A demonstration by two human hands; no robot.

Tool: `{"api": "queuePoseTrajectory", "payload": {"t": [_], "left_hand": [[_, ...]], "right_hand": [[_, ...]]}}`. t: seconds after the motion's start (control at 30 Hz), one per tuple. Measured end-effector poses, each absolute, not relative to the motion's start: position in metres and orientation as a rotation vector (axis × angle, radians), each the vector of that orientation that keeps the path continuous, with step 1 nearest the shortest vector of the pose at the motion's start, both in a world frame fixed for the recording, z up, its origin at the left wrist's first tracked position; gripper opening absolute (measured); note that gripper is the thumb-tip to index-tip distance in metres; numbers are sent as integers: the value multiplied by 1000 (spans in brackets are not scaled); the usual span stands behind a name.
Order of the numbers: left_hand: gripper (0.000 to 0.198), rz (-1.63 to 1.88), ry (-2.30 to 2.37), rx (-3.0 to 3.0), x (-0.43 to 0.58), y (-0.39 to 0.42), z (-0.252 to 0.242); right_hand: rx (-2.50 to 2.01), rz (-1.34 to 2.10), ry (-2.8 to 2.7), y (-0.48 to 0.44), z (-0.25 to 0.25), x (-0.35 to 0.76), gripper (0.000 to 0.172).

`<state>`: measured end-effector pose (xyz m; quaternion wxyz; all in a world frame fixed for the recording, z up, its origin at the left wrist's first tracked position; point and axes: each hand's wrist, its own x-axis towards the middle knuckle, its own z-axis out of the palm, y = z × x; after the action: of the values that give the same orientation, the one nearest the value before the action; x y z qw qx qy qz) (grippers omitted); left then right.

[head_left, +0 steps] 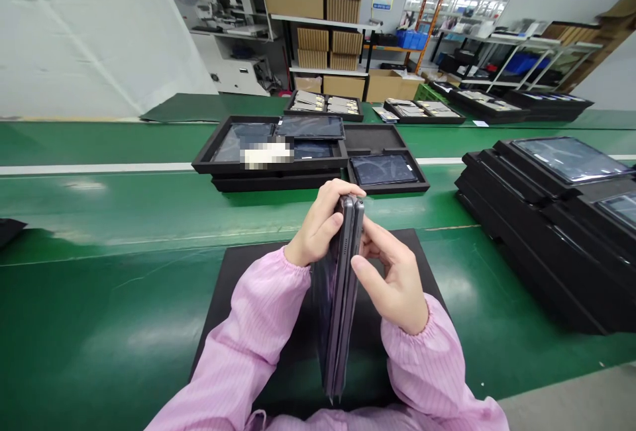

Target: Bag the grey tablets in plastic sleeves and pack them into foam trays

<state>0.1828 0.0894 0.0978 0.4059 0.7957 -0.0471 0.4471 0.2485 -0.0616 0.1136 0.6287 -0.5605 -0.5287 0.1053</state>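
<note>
Two dark grey tablets [346, 272] stand on edge, face to face, seen from their narrow sides above a black mat [238, 298]. A thin gap shows between them at the top. My left hand [322, 222] is closed over their top far corner, its fingers across the upper edge and its thumb along the left side. From the right, my right hand [390, 269] holds the right-hand tablet, thumb near its close edge and fingers partly hidden behind it. Clear film seems to hang at the lower corners.
Ahead lie black trays [278, 183] with tablets in them, and a second tray [422, 186] beside them. A tall stack of black trays [536, 239] stands at right. Farther trays [325, 113] hold small pale parts. The green bench [99, 312] runs across.
</note>
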Motion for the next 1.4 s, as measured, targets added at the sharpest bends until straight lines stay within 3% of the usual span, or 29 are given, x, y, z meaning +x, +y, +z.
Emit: {"api": "queuePoseTrajectory", "payload": {"t": [0.17, 0.4, 0.9, 1.17, 1.4], "left_hand": [[50, 1176, -134, 2004, 185, 87, 97], [48, 1180, -206, 2084, 183, 73, 103], [46, 1322, -218, 2113, 175, 66, 103], [41, 1464, -332, 2062, 173, 53, 100], [23, 1439, -392, 1969, 166, 47, 109]], "right_hand": [[-1260, 250, -1167, -61, 115, 249, 45], [-1335, 182, -838, -67, 123, 243, 17], [-1365, 37, -1047, -75, 127, 235, 13], [-1485, -18, -1139, -82, 133, 229, 28], [-1503, -131, -1272, -89, 132, 230, 25]]}}
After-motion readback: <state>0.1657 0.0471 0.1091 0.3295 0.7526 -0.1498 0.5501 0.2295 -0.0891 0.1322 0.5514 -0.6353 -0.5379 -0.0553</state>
